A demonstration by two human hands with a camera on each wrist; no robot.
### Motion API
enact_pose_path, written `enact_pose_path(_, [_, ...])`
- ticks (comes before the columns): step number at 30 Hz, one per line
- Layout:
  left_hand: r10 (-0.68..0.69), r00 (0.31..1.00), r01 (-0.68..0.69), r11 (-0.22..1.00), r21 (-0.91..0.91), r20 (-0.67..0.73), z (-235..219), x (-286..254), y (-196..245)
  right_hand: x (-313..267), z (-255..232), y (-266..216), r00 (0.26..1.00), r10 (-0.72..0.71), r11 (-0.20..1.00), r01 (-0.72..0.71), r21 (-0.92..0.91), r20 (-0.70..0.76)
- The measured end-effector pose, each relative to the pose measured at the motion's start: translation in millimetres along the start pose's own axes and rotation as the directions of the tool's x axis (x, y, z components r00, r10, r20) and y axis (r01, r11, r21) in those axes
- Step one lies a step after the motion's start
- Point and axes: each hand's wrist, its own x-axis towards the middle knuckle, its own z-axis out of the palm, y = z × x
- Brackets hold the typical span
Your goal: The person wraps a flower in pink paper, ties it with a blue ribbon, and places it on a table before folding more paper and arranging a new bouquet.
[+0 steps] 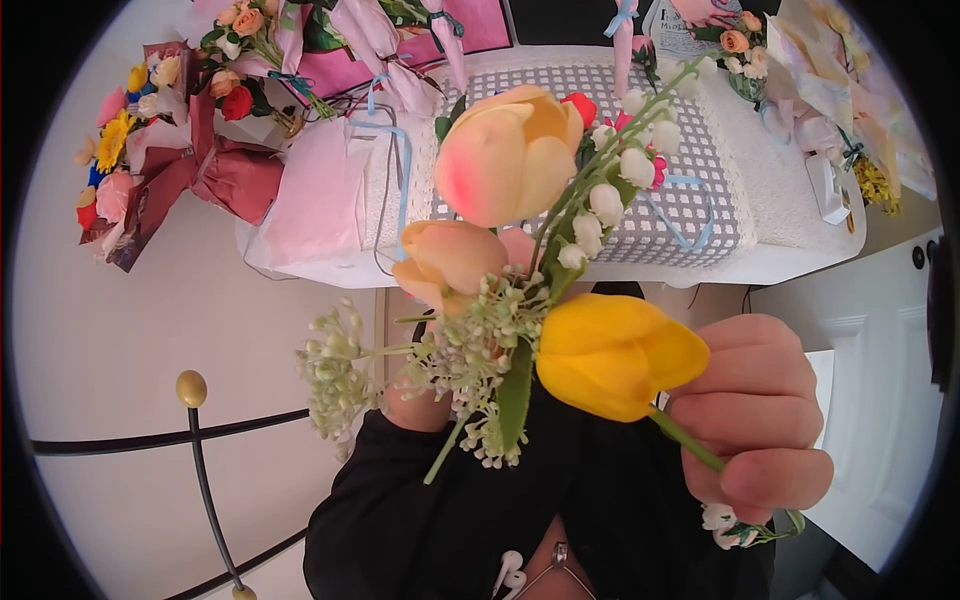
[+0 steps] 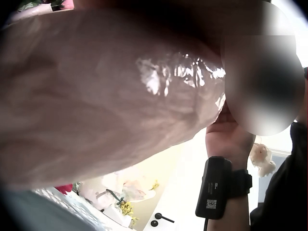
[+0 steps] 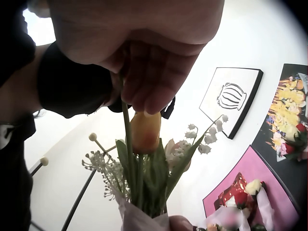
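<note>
Near the bouquet, my right hand pinches the green stem of a yellow tulip between thumb and curled fingers. Its bloom overlaps the arrangement in the head view. Peach tulips, white lily-of-the-valley and pale green berry sprigs make up the bouquet. Pale wrapping surrounds its stems, where the thumb of my left hand grips at the lower edge of the right wrist view; the blooms hide most of that hand from above. Shiny wrapping fills much of the left wrist view.
Beyond the bouquet stands a white table with a grey checked cloth, blue ribbon and pink paper. A red-wrapped bouquet is at its left, pale wrapped flowers at its right. A black metal frame stands left, a white door right.
</note>
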Motion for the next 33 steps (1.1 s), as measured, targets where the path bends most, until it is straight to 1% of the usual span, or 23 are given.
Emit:
enact_pose_path(1, [-0.002, 1.0, 0.002, 1.0, -0.002, -0.001, -36.3, 11.7, -11.5, 0.1, -0.8, 0.1, 1.0, 0.007, 1.0, -0.007, -0.001, 0.006])
enact_pose_path(2, [0.198, 0.977, -0.199, 0.98, -0.012, -0.081, -84.0, 26.9, -28.2, -1.2, -1.5, 1.1, 1.0, 0.011, 1.0, -0.011, -0.001, 0.007])
enact_pose_path(3, [0.387, 0.908, -0.393, 0.92, -0.005, -0.161, -107.9, 34.4, -37.3, -3.2, -2.3, 2.6, 1.0, 0.016, 1.0, -0.016, 0.007, -0.013])
enact_pose_path(4, [0.384, 0.909, -0.391, 0.92, -0.007, -0.163, -87.0, 26.9, -29.3, -4.5, -2.5, 3.3, 0.999, 0.022, 1.0, -0.021, 0.015, -0.034])
enact_pose_path(5, [0.223, 0.972, -0.217, 0.973, 0.076, -0.074, -45.7, 12.3, -12.4, -4.4, -2.7, 2.4, 0.999, 0.025, 1.0, -0.025, 0.015, -0.033])
enact_pose_path(6, [0.044, 0.999, -0.043, 0.984, 0.172, 0.0, -16.7, 2.3, -0.3, -3.7, -3.2, 0.7, 0.999, 0.037, 0.999, -0.037, 0.007, -0.028])
enact_pose_path(7, [0.042, 0.999, -0.041, 0.984, 0.171, -0.002, -5.8, -0.4, 5.2, -3.5, -3.4, -0.1, 0.999, 0.049, 0.999, -0.049, -0.001, -0.023])
enact_pose_path(9, [-0.055, 0.998, 0.045, 0.98, 0.195, 0.042, 4.5, -1.2, 12.2, -5.1, -2.7, 1.8, 0.999, 0.041, 0.999, -0.041, 0.003, -0.03])
enact_pose_path(14, [-0.036, 0.998, 0.023, 0.977, 0.211, 0.058, -6.7, 4.3, 13.4, -6.3, -2.3, 4.1, 0.999, 0.034, 0.999, -0.034, 0.013, -0.028])
enact_pose_path(17, [-0.021, 0.997, 0.004, 0.974, 0.226, 0.074, -11.5, 6.1, 12.9, -7.5, -3.7, 5.5, 1.0, 0.003, 1.0, -0.002, 0.013, -0.01])
enact_pose_path(19, [-0.01, 0.996, -0.01, 0.971, 0.237, 0.083, -15.5, 7.0, 12.9, 0.8, 0.1, 4.7, 0.998, 0.008, 0.999, -0.005, -0.053, 0.056])
enact_pose_path(23, [0.013, 0.995, -0.039, 0.965, 0.26, 0.103, -24.8, 9.0, 12.2, 0.3, 5.8, 2.1, 0.998, 0.022, 0.997, -0.016, -0.079, 0.067])
enact_pose_path(25, [0.022, 0.993, -0.053, 0.961, 0.271, 0.113, -29.8, 10.0, 10.9, -1.1, 7.7, 0.5, 0.995, 0.073, 0.989, -0.064, -0.136, 0.062])
enact_pose_path(28, [0.037, 0.991, -0.073, 0.955, 0.288, 0.129, -37.9, 12.4, 9.3, -3.9, 7.4, 0.4, 0.99, 0.101, 0.99, -0.09, -0.109, 0.102])
enact_pose_path(29, [0.042, 0.99, -0.08, 0.953, 0.293, 0.135, -40.6, 13.2, 8.7, -5.0, 9.7, 0.3, 0.99, 0.102, 0.99, -0.091, -0.109, 0.102])
enact_pose_path(31, [0.051, 0.988, -0.094, 0.948, 0.304, 0.146, -45.1, 14.5, 7.8, -5.8, 15.8, 0.1, 0.994, 0.104, 0.993, -0.101, -0.055, 0.045])
enact_pose_path(33, [0.062, 0.985, -0.11, 0.943, 0.315, 0.158, -48.4, 15.3, 7.2, -2.0, 9.5, -1.1, 0.993, 0.099, 0.993, -0.095, -0.071, 0.067])
